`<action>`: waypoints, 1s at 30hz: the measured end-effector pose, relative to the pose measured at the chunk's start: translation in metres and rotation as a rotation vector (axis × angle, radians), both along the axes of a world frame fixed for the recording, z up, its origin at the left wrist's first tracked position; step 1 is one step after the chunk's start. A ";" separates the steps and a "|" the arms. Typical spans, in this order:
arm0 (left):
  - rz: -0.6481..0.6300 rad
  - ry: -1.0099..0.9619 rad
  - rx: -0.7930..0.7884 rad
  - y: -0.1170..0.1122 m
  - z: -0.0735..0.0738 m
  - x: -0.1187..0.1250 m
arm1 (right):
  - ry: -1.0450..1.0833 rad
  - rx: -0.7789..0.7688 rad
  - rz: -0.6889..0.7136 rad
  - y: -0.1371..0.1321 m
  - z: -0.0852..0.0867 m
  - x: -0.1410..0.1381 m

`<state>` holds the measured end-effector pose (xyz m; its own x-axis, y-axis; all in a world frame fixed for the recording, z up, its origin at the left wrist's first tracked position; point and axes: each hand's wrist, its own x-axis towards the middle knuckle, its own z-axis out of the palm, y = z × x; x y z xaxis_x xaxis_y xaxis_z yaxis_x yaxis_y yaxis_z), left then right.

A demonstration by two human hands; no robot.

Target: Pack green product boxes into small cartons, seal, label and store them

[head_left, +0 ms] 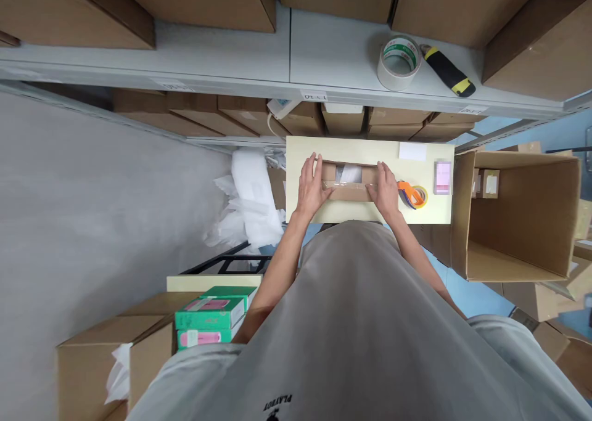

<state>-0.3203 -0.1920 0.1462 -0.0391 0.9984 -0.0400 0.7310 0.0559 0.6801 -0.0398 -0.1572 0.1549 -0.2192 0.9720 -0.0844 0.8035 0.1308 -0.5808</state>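
Observation:
A small cardboard box (351, 193) lies on the pale yellow table (333, 212) in front of me. Its top is partly open, and something white, perhaps wrapping, shows in the gap between the end flaps. My left hand (312, 185) grips the box's left end, thumb on the near side and fingers over the far edge. At the opposite end my right hand (383, 188) holds it the same way. Just right of that hand rests an orange tape dispenser (411, 193) with a yellow roll.
A white label (412, 151) and a pink card-like item (443, 177) lie on the table. The shelf above bears a tape roll (399, 63) and a utility knife (448, 71). A large open carton (522, 217) stands right; white foam wrap (254, 196) and green boxes (210, 313) are left.

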 end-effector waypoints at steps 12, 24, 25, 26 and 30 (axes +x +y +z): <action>0.315 -0.209 -0.150 -0.006 -0.025 -0.001 | 0.174 -0.294 -0.250 0.001 -0.015 0.007; 0.444 -0.434 -0.286 -0.002 -0.034 -0.016 | 0.362 -0.378 -0.237 0.006 -0.019 0.015; 0.430 -0.419 -0.300 0.000 -0.032 -0.018 | 0.330 -0.395 -0.238 0.008 -0.017 0.014; 0.413 -0.392 -0.310 0.002 -0.030 -0.020 | 0.291 -0.412 -0.235 0.009 -0.015 0.013; 0.359 -0.245 -0.311 0.011 -0.022 -0.021 | 0.115 -0.456 -0.202 0.016 -0.006 0.011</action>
